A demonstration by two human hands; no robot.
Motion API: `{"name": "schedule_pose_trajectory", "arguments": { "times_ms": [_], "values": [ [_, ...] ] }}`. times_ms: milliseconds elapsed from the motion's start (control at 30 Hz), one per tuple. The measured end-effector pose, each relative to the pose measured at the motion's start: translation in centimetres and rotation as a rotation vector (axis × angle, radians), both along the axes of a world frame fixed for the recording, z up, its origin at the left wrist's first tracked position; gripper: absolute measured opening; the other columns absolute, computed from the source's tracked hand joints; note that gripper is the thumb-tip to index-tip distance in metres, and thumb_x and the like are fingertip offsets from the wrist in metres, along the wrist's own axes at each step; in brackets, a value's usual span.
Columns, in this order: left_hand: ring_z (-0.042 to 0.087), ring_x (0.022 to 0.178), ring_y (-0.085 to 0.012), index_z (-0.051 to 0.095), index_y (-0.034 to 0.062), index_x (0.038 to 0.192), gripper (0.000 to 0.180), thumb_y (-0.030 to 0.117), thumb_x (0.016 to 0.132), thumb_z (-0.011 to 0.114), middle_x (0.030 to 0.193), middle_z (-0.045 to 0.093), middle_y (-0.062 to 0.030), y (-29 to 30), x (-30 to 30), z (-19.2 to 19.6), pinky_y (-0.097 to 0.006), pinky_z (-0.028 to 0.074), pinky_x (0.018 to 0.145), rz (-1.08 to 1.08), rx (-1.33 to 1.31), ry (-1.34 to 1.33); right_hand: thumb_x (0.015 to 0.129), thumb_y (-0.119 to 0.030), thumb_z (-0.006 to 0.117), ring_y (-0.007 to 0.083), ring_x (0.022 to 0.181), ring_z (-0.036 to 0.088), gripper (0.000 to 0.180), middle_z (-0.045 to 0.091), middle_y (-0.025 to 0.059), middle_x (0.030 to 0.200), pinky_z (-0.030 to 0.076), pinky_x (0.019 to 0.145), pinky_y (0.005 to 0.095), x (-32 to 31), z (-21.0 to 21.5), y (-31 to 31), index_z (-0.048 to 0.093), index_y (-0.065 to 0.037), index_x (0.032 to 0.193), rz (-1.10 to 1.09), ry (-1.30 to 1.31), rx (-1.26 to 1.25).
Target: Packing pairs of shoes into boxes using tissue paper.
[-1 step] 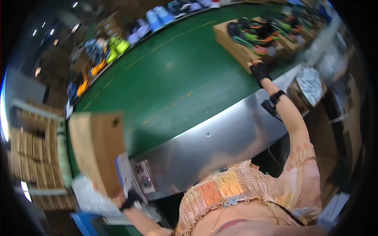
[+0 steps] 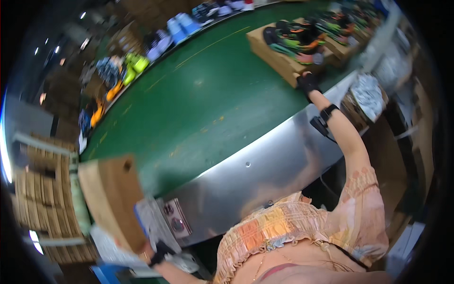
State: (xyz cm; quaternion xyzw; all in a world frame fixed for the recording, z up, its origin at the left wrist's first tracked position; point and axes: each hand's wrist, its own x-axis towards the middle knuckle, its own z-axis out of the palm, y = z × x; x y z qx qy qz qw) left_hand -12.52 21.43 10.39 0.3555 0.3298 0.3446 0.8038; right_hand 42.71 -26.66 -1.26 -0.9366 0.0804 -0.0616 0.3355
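Beside plastic wrap [image 2: 108, 244], left hand [image 2: 160, 252] grips a carton [image 2: 113, 196]; right hand [image 2: 308, 84] touches a box [image 2: 267, 54] bearing shoes [image 2: 299, 41], grip unclear.

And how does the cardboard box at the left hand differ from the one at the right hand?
The left box shows a dark hole near its far end; the right box shows none. The right box carries colourful shoes; the left box has none on it. The left box looks nearer the camera than the right box. Both are brown, each with a gloved hand at it.
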Motion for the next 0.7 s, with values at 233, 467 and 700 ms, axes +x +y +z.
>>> {"name": "schedule_pose_trajectory", "arguments": {
  "times_ms": [233, 467, 700],
  "values": [
    [0.045, 0.107, -0.0278, 0.037, 0.0036, 0.121, 0.059, 0.045, 0.08, 0.042, 0.12, 0.043, -0.0159, -1.5, -9.4, -2.1, -0.041, 0.037, 0.089, 0.513, 0.138, 0.594, 0.069, -0.041, 0.065, 0.0164, 0.039, 0.044, 0.039, 0.046, 0.0064, 0.051, 0.034, 0.033, 0.0296, 1.4, 0.7, 0.6, 0.052, -0.005, 0.076, -0.217, 0.241, 0.849],
    [0.043, 0.109, -0.0264, 0.034, 0.0059, 0.124, 0.059, 0.045, 0.081, 0.041, 0.121, 0.041, -0.0154, -0.2, -10.8, -2.3, -0.039, 0.036, 0.09, 0.765, 0.239, 0.66, 0.072, -0.037, 0.064, 0.0168, 0.037, 0.043, 0.034, 0.047, 0.0061, 0.056, 0.029, 0.03, 0.0287, -2.8, 0.2, 6.0, 0.051, -0.006, 0.072, -0.24, 0.266, 1.039],
    [0.045, 0.105, -0.0257, 0.033, 0.0093, 0.125, 0.052, 0.037, 0.081, 0.043, 0.115, 0.045, -0.0141, 1.5, -3.4, -3.4, -0.039, 0.039, 0.085, 0.487, 0.464, 0.355, 0.076, -0.031, 0.062, 0.0156, 0.054, 0.055, 0.032, 0.056, 0.0092, 0.068, 0.044, 0.045, 0.0249, -16.1, -0.1, 15.2, 0.055, 0.001, 0.077, 0.225, 0.495, 0.988]
  ]
}}
